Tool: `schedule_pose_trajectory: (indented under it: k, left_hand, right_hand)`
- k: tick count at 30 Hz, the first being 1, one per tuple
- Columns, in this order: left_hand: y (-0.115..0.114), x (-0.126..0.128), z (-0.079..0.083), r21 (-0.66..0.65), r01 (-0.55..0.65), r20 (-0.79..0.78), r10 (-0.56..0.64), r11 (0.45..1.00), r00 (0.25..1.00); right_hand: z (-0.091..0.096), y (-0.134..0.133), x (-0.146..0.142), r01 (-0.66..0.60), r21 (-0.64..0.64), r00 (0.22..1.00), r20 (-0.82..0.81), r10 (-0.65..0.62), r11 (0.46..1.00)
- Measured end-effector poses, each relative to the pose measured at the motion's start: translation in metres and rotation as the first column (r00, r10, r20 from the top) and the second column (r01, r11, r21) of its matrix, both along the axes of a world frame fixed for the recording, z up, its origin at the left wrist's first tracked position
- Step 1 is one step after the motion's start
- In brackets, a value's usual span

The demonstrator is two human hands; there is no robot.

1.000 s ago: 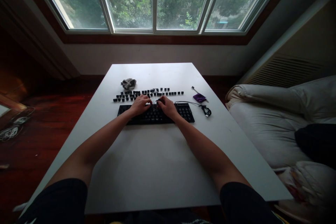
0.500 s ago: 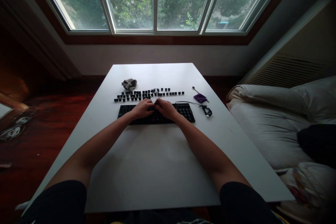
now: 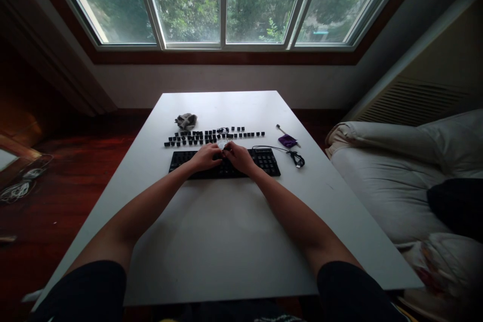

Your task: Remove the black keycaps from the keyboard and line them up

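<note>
A black keyboard (image 3: 266, 161) lies across the middle of the white table (image 3: 226, 241). Both my hands rest over its centre, almost touching. My left hand (image 3: 206, 157) has its fingers curled down at the keyboard's upper edge. The fingers of my right hand (image 3: 238, 156) are curled too, pinched toward the left hand. A small pale thing (image 3: 222, 144) shows between the fingertips; I cannot make out what it is. Several loose black keycaps (image 3: 196, 137) lie in rows just behind the keyboard.
A crumpled grey cloth (image 3: 185, 121) lies behind the keycaps on the left. A purple pouch (image 3: 288, 140) with a thin stick and a black cable (image 3: 296, 159) lie to the keyboard's right. Pale bedding (image 3: 396, 176) sits by the table's right edge, and cables (image 3: 17, 188) lie on the floor at left.
My hands have drawn together over the keyboard's centre. The right hand moved slightly left and the gap between the hands closed around the small pale thing.
</note>
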State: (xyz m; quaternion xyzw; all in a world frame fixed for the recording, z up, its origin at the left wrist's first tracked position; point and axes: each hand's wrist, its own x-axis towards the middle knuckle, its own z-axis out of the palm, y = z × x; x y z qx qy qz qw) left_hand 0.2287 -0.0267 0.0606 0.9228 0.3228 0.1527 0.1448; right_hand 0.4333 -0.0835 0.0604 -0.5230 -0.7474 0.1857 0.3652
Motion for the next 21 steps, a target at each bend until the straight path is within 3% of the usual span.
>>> schedule_pose_trajectory:
  k: [5, 10, 16, 21]
  left_hand:
    - [-0.004, 0.002, -0.005, 0.003, -0.032, 0.041, 0.032, 0.999, 0.999]
    - [-0.008, 0.009, -0.008, 0.008, -0.052, 0.106, 0.050, 0.999, 0.993]
    - [-0.012, 0.013, -0.004, -0.075, -0.113, 0.169, 0.124, 0.991, 0.978]
    - [-0.016, 0.020, 0.001, -0.123, -0.263, 0.117, 0.277, 0.957, 0.954]
  right_hand:
    - [-0.011, 0.007, -0.005, 0.103, -0.075, 0.971, -0.210, -0.117, 0.992]
    - [-0.016, 0.013, -0.005, 0.096, -0.188, 0.853, -0.491, -0.178, 0.977]
    - [-0.010, 0.011, -0.003, 0.134, -0.130, 0.834, -0.521, -0.183, 0.982]
    - [-0.007, 0.004, -0.004, 0.088, 0.008, 0.924, -0.373, -0.079, 0.996]
